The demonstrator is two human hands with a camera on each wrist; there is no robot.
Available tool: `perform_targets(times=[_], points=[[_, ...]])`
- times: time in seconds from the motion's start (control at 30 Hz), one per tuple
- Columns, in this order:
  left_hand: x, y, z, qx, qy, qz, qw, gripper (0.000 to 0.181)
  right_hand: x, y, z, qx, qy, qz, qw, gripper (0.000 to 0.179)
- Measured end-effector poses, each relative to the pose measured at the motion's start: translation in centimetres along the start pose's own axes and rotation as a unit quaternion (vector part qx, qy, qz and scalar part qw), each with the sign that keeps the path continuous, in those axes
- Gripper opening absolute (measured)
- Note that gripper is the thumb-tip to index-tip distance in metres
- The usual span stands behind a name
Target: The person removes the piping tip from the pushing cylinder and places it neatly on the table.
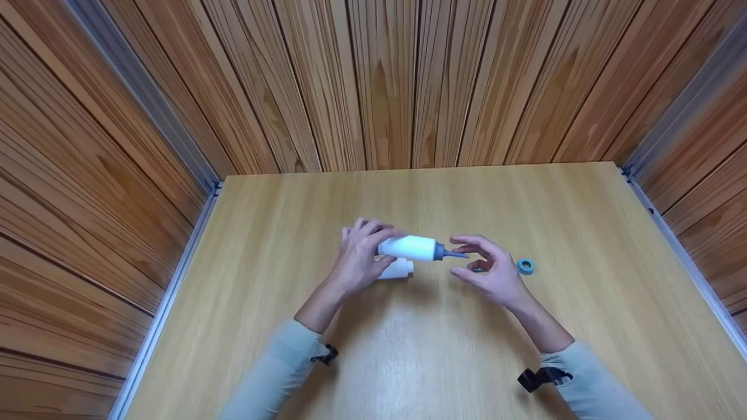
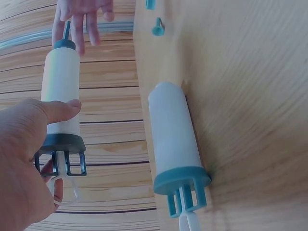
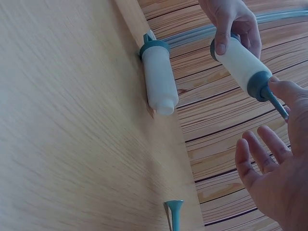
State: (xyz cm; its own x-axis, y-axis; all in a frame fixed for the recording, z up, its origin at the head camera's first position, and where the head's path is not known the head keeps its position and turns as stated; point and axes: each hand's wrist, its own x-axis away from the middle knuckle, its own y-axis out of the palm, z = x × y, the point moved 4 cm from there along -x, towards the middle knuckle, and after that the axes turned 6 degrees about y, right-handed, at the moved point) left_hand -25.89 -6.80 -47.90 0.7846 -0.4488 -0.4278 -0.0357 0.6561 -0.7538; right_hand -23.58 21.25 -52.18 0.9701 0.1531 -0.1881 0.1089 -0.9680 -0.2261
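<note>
My left hand [image 1: 363, 256] grips a white plastic syringe [image 1: 414, 248] round its barrel, holding it sideways above the table. It has a dark teal collar with finger loops [image 2: 60, 163] at the back and a thin dark teal nozzle [image 1: 455, 254] pointing right. Around the nozzle's tip, my right hand [image 1: 496, 274] has thumb and fingers spread apart; whether it touches the tip I cannot tell. A second white syringe [image 2: 174, 127], with a lighter teal collar and no nozzle on its front, lies on the table below the left hand.
A loose teal nozzle [image 3: 174, 211] stands on the wooden table [image 1: 408, 350]. A small teal ring [image 1: 525, 266] lies right of the right hand. Wood-panelled walls [image 1: 385, 87] and metal edge strips [image 1: 169, 291] border the table.
</note>
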Motion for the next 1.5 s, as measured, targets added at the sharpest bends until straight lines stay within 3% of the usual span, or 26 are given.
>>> perform_targets(times=[0.27, 0.7, 1.07, 1.37, 1.5], points=[[-0.1, 0.3, 1.1, 0.005, 0.017, 0.016, 0.9997, 0.040, -0.1, 0.4, -0.4, -0.003, 0.008, -0.001, 1.0000, 0.052], [-0.2, 0.8, 1.7, 0.030, 0.008, 0.001, 0.9995, 0.040, 0.1, 0.7, -0.8, -0.007, 0.004, 0.014, 0.9999, 0.038], [0.1, 1.0, 1.8, 0.023, 0.009, -0.021, 0.9995, 0.042, 0.3, 0.6, -0.7, -0.001, 0.006, 0.018, 0.9998, 0.036], [0.0, 0.7, 2.3, 0.027, 0.063, -0.022, 0.9974, 0.047, 0.5, 0.6, -0.8, 0.003, -0.006, 0.011, 0.9999, 0.035], [0.0, 0.8, 2.8, 0.024, 0.091, -0.039, 0.9948, 0.050, 0.6, 0.8, -0.7, 0.004, -0.015, -0.003, 0.9999, 0.034]])
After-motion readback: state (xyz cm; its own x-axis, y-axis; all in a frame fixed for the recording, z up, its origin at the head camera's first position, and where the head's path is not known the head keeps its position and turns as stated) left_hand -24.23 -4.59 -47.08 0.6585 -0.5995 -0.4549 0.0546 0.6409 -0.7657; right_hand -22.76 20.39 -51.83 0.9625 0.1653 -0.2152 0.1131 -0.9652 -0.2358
